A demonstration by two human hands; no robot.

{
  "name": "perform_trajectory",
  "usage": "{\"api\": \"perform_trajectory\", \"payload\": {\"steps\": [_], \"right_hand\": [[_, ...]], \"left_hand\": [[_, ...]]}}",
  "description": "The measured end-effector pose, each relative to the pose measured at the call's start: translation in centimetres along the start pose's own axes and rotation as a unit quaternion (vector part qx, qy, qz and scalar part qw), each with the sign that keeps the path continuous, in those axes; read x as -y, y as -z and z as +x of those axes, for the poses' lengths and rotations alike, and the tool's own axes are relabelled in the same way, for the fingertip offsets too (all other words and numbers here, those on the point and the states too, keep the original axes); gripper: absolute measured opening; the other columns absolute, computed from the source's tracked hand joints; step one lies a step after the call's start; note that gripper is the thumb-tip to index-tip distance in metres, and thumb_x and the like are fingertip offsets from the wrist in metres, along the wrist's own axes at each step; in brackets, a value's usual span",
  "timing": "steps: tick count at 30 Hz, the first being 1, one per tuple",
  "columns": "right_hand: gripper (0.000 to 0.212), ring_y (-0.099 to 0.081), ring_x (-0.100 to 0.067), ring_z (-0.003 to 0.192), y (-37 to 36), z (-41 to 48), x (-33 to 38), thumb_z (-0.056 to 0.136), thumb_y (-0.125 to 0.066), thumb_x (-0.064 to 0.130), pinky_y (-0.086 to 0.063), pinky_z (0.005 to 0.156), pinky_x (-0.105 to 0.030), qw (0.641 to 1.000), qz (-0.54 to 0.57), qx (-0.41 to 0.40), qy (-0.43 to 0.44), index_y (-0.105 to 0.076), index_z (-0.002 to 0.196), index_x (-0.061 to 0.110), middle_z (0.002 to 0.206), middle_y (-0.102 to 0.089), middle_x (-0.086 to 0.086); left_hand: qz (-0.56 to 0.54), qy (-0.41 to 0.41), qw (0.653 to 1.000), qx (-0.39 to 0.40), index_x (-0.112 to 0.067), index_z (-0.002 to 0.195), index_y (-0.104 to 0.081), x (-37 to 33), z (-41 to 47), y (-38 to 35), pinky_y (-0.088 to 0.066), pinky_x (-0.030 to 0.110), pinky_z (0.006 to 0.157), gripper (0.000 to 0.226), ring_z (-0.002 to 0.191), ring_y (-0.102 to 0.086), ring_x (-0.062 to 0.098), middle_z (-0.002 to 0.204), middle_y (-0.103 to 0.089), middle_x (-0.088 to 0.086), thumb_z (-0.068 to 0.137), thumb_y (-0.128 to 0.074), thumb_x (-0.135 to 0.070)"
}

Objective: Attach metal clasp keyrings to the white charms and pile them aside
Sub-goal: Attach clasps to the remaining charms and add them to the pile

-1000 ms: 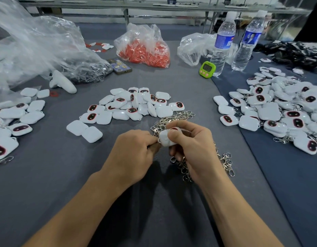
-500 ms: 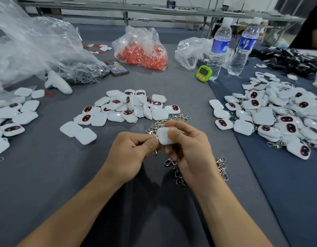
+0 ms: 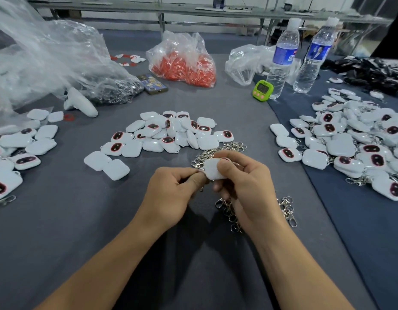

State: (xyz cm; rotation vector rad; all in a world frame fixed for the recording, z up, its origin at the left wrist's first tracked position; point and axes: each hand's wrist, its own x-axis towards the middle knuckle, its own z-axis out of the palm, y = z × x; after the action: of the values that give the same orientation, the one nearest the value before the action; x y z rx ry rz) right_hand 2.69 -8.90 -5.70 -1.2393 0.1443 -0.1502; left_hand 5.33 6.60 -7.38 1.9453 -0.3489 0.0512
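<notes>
Now we hold white charm (image 3: 212,170) above loose keyrings (image 3: 229,211), right hand (image 3: 245,186) curled round it. Left hand (image 3: 171,193) pinches at its left edge, presumably on clasp, mostly hidden. Finished pile (image 3: 350,142) lies rightward; right hand nearer.

The thumb of the right grip (image 3: 249,189) hides much of the small white rounded-square plastic charm (image 3: 212,170). The left grip (image 3: 171,195) covers all but a glint of the metal clasp keyring (image 3: 199,168) pinched at the charm's left edge; hooked on or not, I cannot tell. The loose silver keyring heap (image 3: 287,209) runs under the right grip. The frame's left edge cuts off the crumpled clear plastic bag (image 3: 37,59). On the green timer (image 3: 262,89) the digits are too small to read.
</notes>
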Motion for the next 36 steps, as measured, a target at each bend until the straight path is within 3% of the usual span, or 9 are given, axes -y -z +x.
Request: {"api": "perform_trajectory", "payload": {"steps": [6,9,13,18,22,27,29,33,36], "right_hand": [[0.026,-0.052,-0.016,0.046,-0.1,-0.1,0.2,0.097,-0.057,-0.002,-0.037,0.04,-0.022,0.997,0.052,-0.007,-0.049,-0.076,0.088,0.013,0.073,-0.07,-0.011],[0.018,-0.051,-0.017,0.046,-0.2,-0.2,0.1,0.097,-0.057,-0.003,-0.035,0.038,-0.022,0.999,0.022,-0.014,-0.02,-0.072,0.097,0.007,0.072,-0.068,-0.012],[0.019,-0.052,-0.016,0.045,-0.2,-0.3,-0.3,0.095,-0.059,-0.005,-0.036,0.037,-0.021,1.0,-0.01,-0.022,0.007,-0.073,0.095,0.008,0.069,-0.067,-0.01],[0.018,-0.057,-0.018,0.047,-0.5,-0.4,-1.1,0.089,-0.067,0.0,-0.04,0.04,-0.023,0.993,-0.108,-0.031,0.042,-0.076,0.09,0.016,0.069,-0.07,-0.01],[0.017,-0.062,-0.017,0.051,-0.7,-0.5,-1.3,0.085,-0.071,0.007,-0.045,0.046,-0.024,0.978,-0.196,-0.034,0.068,-0.076,0.088,0.023,0.069,-0.071,-0.003],[0.026,-0.054,-0.018,0.047,-0.3,-0.3,-0.2,0.093,-0.059,-0.006,-0.039,0.039,-0.025,0.996,-0.08,-0.021,0.037,-0.074,0.089,0.016,0.067,-0.068,-0.01],[0.022,-0.055,-0.018,0.048,-0.1,-0.2,0.3,0.095,-0.057,-0.006,-0.04,0.04,-0.025,0.999,-0.017,-0.03,0.006,-0.072,0.096,0.01,0.072,-0.07,-0.012],[0.017,-0.056,-0.018,0.046,0.0,-0.2,0.6,0.097,-0.056,-0.002,-0.04,0.039,-0.023,0.995,0.071,-0.008,-0.073,-0.071,0.098,0.005,0.076,-0.072,-0.011],[0.016,-0.057,-0.018,0.049,0.1,-0.4,0.6,0.093,-0.061,-0.004,-0.042,0.041,-0.024,0.998,0.028,0.018,-0.056,-0.072,0.096,0.006,0.075,-0.072,-0.011]], "left_hand": [[-0.108,0.036,0.993,0.04,-0.011,0.075,-0.077,-0.7,0.2,0.0,-0.034,0.019,0.051,0.023,0.052,-0.038,0.009,0.051,-0.046,-0.003,0.094,-0.068,-0.02],[-0.03,-0.001,1.0,0.002,-0.016,0.072,-0.078,-0.6,0.1,0.2,-0.036,0.028,0.052,0.02,0.054,-0.042,0.008,0.053,-0.05,0.008,0.091,-0.072,-0.019],[0.094,-0.048,0.994,-0.012,-0.013,0.069,-0.072,-0.7,-0.3,0.2,-0.035,0.024,0.052,0.027,0.05,-0.046,0.012,0.053,-0.054,-0.002,0.085,-0.067,-0.034],[0.324,-0.15,0.934,-0.014,-0.016,0.061,-0.065,-0.8,-0.4,0.4,-0.031,0.031,0.058,0.031,0.059,-0.053,0.022,0.059,-0.058,-0.002,0.087,-0.056,-0.033],[0.378,-0.176,0.909,-0.032,-0.011,0.062,-0.065,-0.6,-0.7,0.4,-0.039,0.037,0.058,0.031,0.059,-0.054,0.03,0.061,-0.061,0.005,0.089,-0.059,-0.026],[0.063,0.004,0.997,-0.034,-0.027,0.076,-0.078,-0.7,-0.4,-0.1,-0.041,0.017,0.054,0.015,0.053,-0.052,0.001,0.058,-0.065,-0.009,0.089,-0.073,-0.028],[-0.063,0.068,0.995,-0.027,-0.029,0.082,-0.082,-0.9,0.1,-0.1,-0.043,0.014,0.056,0.01,0.055,-0.052,0.0,0.061,-0.068,-0.012,0.087,-0.077,-0.023],[-0.271,0.15,0.951,-0.007,0.012,0.083,-0.068,-0.7,0.3,-0.5,-0.032,0.027,0.058,0.027,0.054,-0.037,0.011,0.053,-0.044,-0.001,0.088,-0.07,-0.015],[-0.206,0.125,0.97,-0.042,-0.006,0.082,-0.08,-0.7,0.1,0.0,-0.043,0.027,0.059,0.013,0.056,-0.052,0.016,0.057,-0.06,-0.006,0.088,-0.072,-0.014]]}}
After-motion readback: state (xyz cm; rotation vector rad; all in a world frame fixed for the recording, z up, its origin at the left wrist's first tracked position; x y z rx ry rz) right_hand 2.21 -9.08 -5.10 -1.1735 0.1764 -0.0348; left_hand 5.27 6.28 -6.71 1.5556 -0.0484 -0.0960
